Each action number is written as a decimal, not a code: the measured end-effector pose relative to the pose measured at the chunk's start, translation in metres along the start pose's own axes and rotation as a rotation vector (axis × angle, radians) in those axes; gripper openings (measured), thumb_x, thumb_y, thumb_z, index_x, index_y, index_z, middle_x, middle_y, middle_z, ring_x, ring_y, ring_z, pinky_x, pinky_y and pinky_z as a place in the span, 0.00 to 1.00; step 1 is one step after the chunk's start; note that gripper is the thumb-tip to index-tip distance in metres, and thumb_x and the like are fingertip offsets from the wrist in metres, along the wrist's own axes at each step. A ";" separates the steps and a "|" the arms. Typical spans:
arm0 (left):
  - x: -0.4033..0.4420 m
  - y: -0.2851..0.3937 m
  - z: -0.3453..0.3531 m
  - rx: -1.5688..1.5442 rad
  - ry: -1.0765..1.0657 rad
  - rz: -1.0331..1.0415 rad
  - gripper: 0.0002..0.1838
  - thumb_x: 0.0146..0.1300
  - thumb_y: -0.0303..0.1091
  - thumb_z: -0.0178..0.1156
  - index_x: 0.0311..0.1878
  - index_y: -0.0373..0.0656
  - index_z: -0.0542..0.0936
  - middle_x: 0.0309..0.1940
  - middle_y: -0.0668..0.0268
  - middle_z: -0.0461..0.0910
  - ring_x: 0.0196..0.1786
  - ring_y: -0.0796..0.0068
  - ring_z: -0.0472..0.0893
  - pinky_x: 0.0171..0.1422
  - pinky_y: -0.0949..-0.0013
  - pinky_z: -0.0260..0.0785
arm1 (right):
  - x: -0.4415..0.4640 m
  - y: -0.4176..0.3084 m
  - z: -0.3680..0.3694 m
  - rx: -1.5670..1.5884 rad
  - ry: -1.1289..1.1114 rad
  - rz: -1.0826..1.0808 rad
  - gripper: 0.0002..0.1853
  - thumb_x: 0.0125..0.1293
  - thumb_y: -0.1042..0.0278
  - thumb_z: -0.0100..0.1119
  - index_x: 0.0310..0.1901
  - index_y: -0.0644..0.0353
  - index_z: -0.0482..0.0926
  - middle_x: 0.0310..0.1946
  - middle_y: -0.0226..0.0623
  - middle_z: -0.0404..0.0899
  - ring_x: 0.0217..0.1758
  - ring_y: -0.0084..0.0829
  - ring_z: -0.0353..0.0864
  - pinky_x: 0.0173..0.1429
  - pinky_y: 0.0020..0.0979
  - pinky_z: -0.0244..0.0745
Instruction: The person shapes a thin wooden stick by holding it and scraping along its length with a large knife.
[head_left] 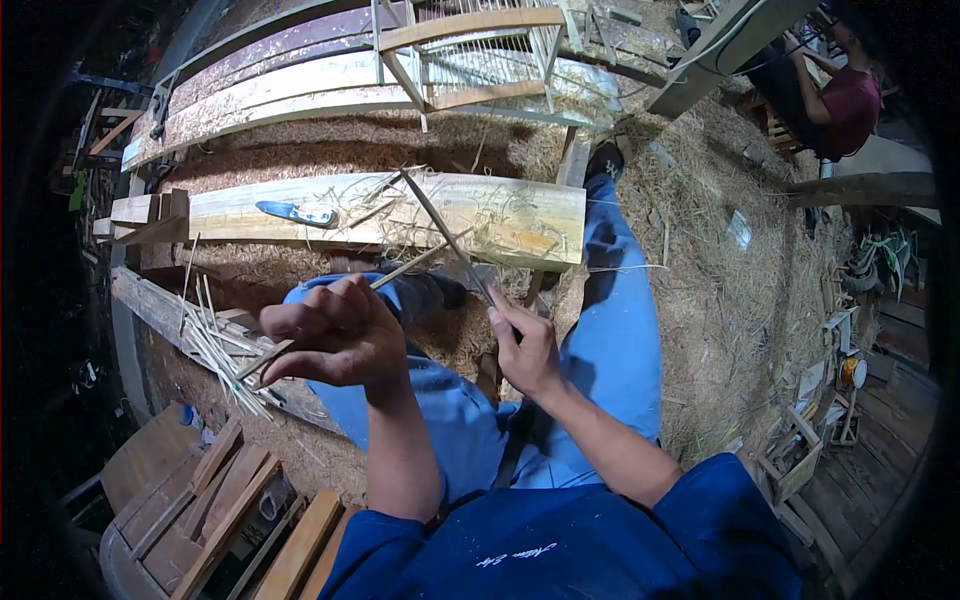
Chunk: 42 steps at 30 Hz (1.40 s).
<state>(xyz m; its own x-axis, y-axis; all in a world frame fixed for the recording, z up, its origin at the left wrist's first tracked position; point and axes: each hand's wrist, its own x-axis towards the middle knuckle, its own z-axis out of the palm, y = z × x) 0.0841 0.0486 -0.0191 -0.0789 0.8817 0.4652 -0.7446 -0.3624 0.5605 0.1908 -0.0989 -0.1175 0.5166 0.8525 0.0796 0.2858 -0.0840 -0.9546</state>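
My left hand is closed around a thin wooden stick, which slants up to the right and passes out below the fingers. My right hand grips the lower end of a long, narrow dark blade. Its tip points up and left over the pale plank. The stick's upper end meets or crosses the blade near its middle; whether they touch I cannot tell. A blue-handled tool lies on the plank among shavings and thin offcuts.
Several thin sticks rest on a board at the left. A wooden rack stands on the far bench. Shavings cover the floor. Another person is at the upper right. Wooden pieces lie at the lower left.
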 end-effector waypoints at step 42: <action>0.007 -0.003 0.003 0.118 0.126 -0.046 0.34 0.71 0.72 0.40 0.28 0.48 0.63 0.17 0.72 0.54 0.20 0.80 0.52 0.26 0.75 0.54 | 0.012 0.006 -0.034 -0.139 -0.183 0.321 0.20 0.75 0.65 0.55 0.65 0.57 0.78 0.24 0.35 0.77 0.31 0.18 0.75 0.41 0.28 0.75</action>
<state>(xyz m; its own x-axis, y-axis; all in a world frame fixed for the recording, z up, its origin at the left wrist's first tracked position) 0.0876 0.0552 -0.0152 -0.1344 0.9265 0.3515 -0.6672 -0.3469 0.6592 0.2262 -0.1067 -0.1122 0.4487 0.8483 -0.2810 0.2463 -0.4196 -0.8736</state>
